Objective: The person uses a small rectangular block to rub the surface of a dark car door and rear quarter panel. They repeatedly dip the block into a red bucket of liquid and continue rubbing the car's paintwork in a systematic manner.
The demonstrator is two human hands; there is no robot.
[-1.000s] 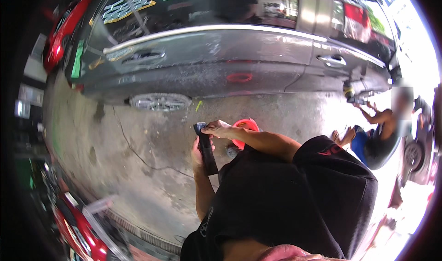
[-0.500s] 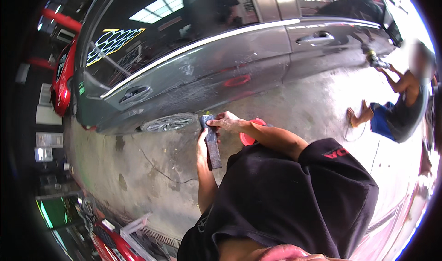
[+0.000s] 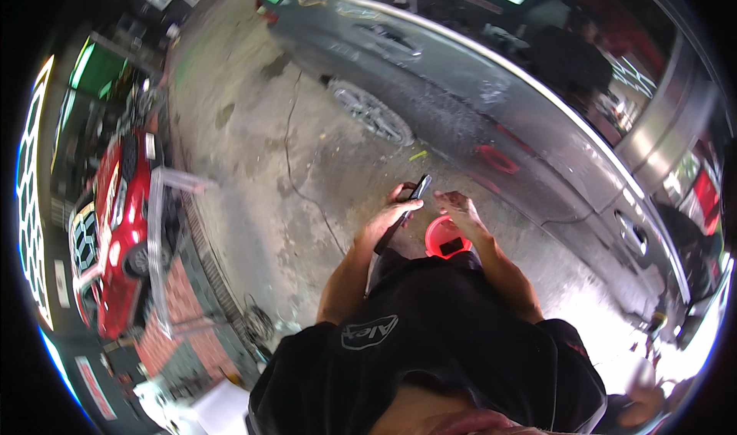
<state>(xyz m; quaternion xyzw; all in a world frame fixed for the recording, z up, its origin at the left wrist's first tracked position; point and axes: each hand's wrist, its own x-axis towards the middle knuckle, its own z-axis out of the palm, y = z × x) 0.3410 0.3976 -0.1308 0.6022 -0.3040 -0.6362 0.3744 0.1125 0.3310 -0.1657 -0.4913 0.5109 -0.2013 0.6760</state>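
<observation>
My left hand (image 3: 391, 219) is closed round a long, dark, narrow sanding block (image 3: 384, 239), which tilts up and to the right. The thumb lies across its upper part. Just right of the block's upper end is my right hand (image 3: 458, 205), apart from it, fingers loosely bent and seemingly holding nothing. Beneath the right hand a red bucket (image 3: 434, 243) stands on the floor with a dark rectangular piece (image 3: 451, 246) inside. Ahead is the side of a grey car (image 3: 461, 120), its door panel dull and marked with whitish scuffs.
The car's wheel (image 3: 370, 111) is low beyond my hands. A thin cable (image 3: 290, 143) runs over the concrete floor (image 3: 246, 174). At left, a red car (image 3: 123, 228) stands behind a pale metal frame (image 3: 159, 258). Another person (image 3: 643, 397) is blurred at the lower right.
My view has swung, so the car now slants down to the right. My right hand has come off the block, while my left still holds it. More of the bucket's inside shows.
</observation>
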